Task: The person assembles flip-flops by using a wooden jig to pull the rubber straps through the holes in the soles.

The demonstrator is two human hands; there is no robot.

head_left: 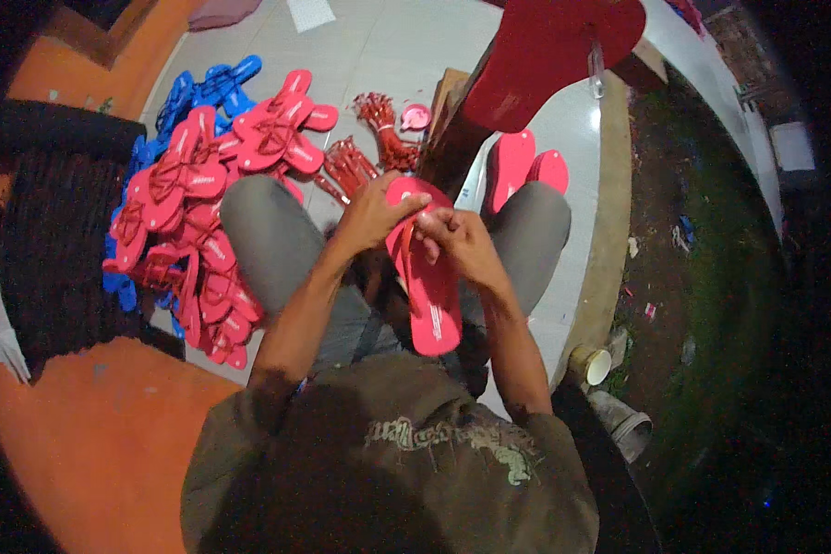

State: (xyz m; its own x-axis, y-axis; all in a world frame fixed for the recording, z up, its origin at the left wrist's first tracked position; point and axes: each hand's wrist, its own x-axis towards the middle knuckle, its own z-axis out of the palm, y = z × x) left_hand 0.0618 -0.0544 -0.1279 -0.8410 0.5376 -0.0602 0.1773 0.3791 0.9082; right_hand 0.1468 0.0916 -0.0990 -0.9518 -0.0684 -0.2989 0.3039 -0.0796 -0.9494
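Pink sandal (pixel 434 309): centre of the frame, printed end downward.
Left hand (pixel 376 214): grasping the sandal's upper end.
Right hand (pixel 463 242): fingers pinching its red strap (pixel 408 244).
Sandal pile (pixel 194 181): pink and blue, upper left of the frame.

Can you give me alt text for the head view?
The left hand holds a pink flip-flop sole while the right hand touches its upper half. On the tiled floor, pink flip-flops are heaped beside blue flip-flops at left, with bundled red straps ahead.
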